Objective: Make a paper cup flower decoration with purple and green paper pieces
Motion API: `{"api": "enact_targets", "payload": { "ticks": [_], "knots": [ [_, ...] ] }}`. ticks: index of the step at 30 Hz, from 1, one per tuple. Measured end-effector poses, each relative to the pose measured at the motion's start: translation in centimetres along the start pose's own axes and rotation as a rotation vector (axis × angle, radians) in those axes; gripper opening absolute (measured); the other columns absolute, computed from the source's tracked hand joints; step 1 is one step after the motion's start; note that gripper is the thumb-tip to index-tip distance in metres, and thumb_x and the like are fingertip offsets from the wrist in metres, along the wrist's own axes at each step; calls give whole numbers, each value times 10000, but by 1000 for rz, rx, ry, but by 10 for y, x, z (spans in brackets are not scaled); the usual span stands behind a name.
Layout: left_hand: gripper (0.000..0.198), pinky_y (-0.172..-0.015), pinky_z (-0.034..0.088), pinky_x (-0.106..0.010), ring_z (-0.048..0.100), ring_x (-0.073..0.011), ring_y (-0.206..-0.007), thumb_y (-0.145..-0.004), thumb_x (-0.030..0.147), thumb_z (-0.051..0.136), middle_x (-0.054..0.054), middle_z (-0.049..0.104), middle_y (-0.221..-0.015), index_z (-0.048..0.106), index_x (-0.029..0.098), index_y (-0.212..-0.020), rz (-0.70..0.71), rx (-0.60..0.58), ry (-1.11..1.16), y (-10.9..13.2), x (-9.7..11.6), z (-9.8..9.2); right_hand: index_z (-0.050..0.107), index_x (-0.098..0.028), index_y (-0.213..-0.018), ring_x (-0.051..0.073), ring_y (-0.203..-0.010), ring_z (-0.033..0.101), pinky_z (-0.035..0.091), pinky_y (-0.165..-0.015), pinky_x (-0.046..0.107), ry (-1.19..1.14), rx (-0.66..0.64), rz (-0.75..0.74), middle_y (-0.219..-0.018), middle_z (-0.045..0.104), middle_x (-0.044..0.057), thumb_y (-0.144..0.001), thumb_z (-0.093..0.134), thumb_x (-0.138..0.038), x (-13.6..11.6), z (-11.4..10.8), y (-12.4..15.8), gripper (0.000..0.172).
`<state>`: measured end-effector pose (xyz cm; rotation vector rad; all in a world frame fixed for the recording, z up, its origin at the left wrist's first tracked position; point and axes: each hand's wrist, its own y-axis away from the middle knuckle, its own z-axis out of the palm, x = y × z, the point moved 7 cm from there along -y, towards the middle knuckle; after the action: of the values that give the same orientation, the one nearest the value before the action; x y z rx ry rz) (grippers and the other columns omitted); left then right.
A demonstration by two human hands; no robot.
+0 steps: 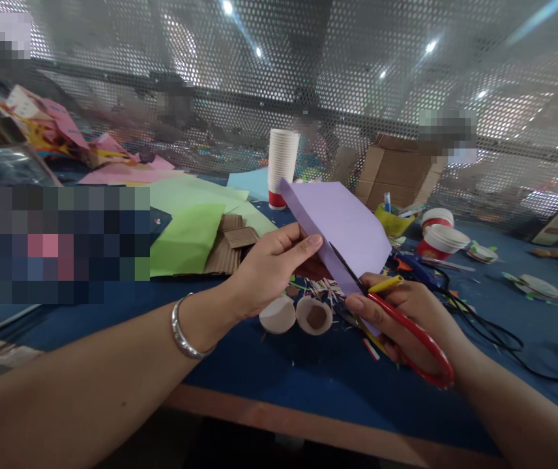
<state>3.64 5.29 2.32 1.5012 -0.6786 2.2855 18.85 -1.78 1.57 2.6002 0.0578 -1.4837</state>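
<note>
A sheet of purple paper (pixel 345 215) is held up over the table, its near edge standing as a narrow strip. My left hand (pixel 279 260) pinches the paper at that edge, thumb on top. In my right hand (pixel 406 316) are red-handled scissors (pixel 418 352), their dark blade lying along the strip of the paper. A yellow pen-like stick (pixel 385 284) pokes out by the fingers of my right hand. Below the paper rest two small white cup pieces (pixel 278 315), one with a brown piece inside, beside a heap of thin paper scraps (pixel 325 290).
Green paper (pixel 186 241) and corrugated cardboard (pixel 225 251) lie to the left. A stack of paper cups (pixel 283 163) stands behind. On the right are red-and-white cups (pixel 442 241), a yellow holder (pixel 394 221) and a black cable (pixel 491 329). A perforated metal screen (pixel 308 65) closes the back.
</note>
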Motion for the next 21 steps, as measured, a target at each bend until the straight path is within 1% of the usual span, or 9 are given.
{"api": "enact_targets", "payload": {
  "ticks": [2,5,8,11,15,17,21],
  "knots": [
    [132,-871,573,-344,713,-167,-841,-948,274,653,-47,737,-927,622,147,-959,25,1,-53,1,2,0,451,-241,-660,85,-313,437,320,-338,190,1,-6,-28,-398,466,-84,-838,735,-556,-2,1,0,460],
    [133,-877,573,-328,699,-162,-869,-954,279,646,-50,722,-948,614,149,-946,47,3,-111,2,4,1,460,-237,-650,86,-314,442,333,-351,196,-2,-6,-52,-392,484,-71,-841,703,-608,-2,3,0,483],
    [121,-877,574,-315,696,-159,-875,-960,266,630,-55,721,-958,605,149,-945,58,-3,-121,3,6,3,487,-232,-667,93,-311,459,336,-346,196,2,2,-35,-391,512,-55,-833,679,-651,1,4,0,490],
    [120,-886,575,-319,701,-165,-882,-960,268,626,-59,724,-972,598,151,-950,57,-8,-118,3,6,3,492,-231,-688,100,-313,480,335,-338,192,-7,-2,-36,-403,527,-50,-836,684,-640,4,5,-1,476],
    [132,-889,575,-323,702,-168,-890,-952,284,634,-59,721,-984,608,156,-960,50,-10,-129,2,5,3,492,-229,-660,96,-323,476,334,-331,194,-21,-8,-32,-417,503,-51,-819,690,-662,6,5,-2,502],
    [122,-874,581,-319,703,-162,-875,-955,278,625,-56,724,-975,606,158,-961,56,-8,-134,2,6,3,507,-227,-645,98,-341,491,357,-341,203,-32,-28,-31,-444,507,-47,-810,701,-662,6,6,-2,504],
    [99,-811,586,-280,696,-142,-818,-960,252,613,-39,711,-905,606,156,-937,60,-14,-166,3,6,5,583,-207,-626,117,-383,562,434,-380,234,-35,-57,-72,-540,592,-2,-824,674,-688,3,7,-2,527]
  ]
}}
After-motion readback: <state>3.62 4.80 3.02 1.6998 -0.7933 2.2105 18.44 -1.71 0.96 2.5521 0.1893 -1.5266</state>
